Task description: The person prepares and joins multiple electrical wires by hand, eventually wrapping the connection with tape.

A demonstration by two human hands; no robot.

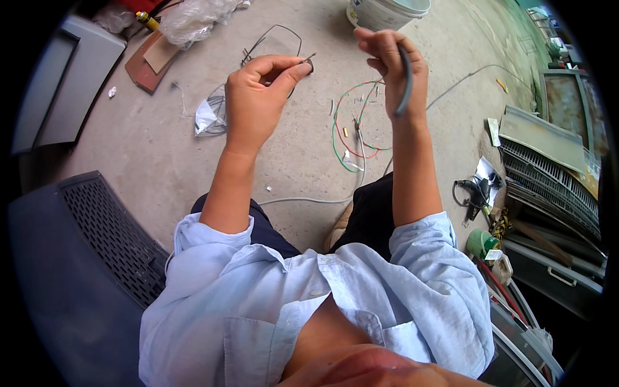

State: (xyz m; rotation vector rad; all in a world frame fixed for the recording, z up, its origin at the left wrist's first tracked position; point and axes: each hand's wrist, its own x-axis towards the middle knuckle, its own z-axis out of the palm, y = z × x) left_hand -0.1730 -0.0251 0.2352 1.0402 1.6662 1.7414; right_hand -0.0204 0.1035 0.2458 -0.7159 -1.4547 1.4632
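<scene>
My left hand (261, 97), raised in front of me, pinches a thin dark wire (311, 55) with a small black piece at the fingertips. My right hand (398, 71), higher up, holds a short curved dark cable or tube (405, 93) lying along the palm, its fingers curled. A loop of thin dark wire (298, 39) shows beyond the left hand. Beneath and between the hands, red and green wires (335, 135) spread in loose loops on the concrete, joined to a grey cable (363, 174), with several small bits around them.
A white bucket (380, 13) stands ahead. Plastic film (187, 22) and brown boards (145, 64) lie at front left, beside grey panels (71, 77). A dark perforated casing (77, 258) is at near left. Wire racks (541, 180), scrap metal and a green container (480, 244) crowd the right.
</scene>
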